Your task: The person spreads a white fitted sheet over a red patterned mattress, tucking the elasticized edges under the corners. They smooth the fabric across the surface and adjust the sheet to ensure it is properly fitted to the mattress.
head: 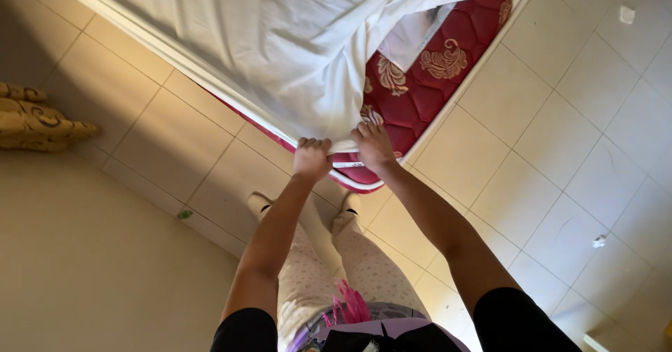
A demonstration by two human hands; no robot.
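A white bed sheet [280, 44] covers most of a red mattress [427, 79] with gold floral quilting that lies on the tiled floor. My left hand [311, 157] grips the sheet's edge at the mattress corner, fingers curled over it. My right hand [374, 148] holds the same edge just beside it, pressing on the corner. The red corner shows uncovered to the right of my hands. My legs in pale dotted trousers stand just below the corner.
Beige floor tiles [560, 149] surround the mattress. A carved golden furniture piece [35, 117] stands at the left edge beside a plain wall [91, 268]. Small white scraps [599, 241] lie on the floor at the right.
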